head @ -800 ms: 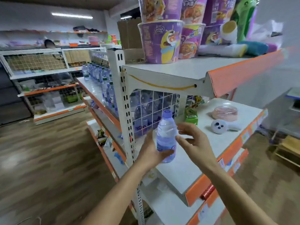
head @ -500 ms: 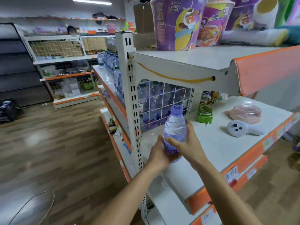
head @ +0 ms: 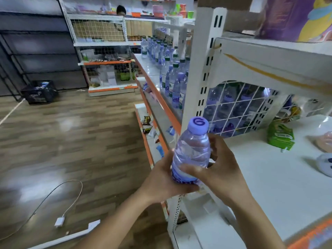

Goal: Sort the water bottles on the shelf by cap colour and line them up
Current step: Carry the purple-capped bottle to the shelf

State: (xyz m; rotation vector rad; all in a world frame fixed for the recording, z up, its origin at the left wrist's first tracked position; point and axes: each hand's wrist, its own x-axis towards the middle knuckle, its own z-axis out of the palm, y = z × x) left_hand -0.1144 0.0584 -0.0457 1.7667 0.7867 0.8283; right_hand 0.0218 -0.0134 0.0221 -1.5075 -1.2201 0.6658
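Observation:
A small clear water bottle (head: 191, 153) with a purple cap is upright in front of the white shelf post (head: 199, 74). My left hand (head: 161, 178) grips its lower body from the left, and my right hand (head: 218, 169) wraps it from the right with the thumb across the front. Beyond the post, a row of bottles (head: 168, 69) with purple and green caps stands on the long shelf (head: 150, 67). More bottles (head: 231, 106) show through the wire mesh panel.
On the near white shelf (head: 269, 168) lie a green packet (head: 280, 136), a pink tub and a white gadget at the right edge. Snack packets (head: 147, 124) sit on the lower shelf. A white cable with charger (head: 59, 221) lies on the wooden floor. Purple tubs (head: 294, 17) stand above.
My view has swung left and come closer to the shelf corner. My right hand closed onto the bottle beside the left one, and the bottle moved left toward the post.

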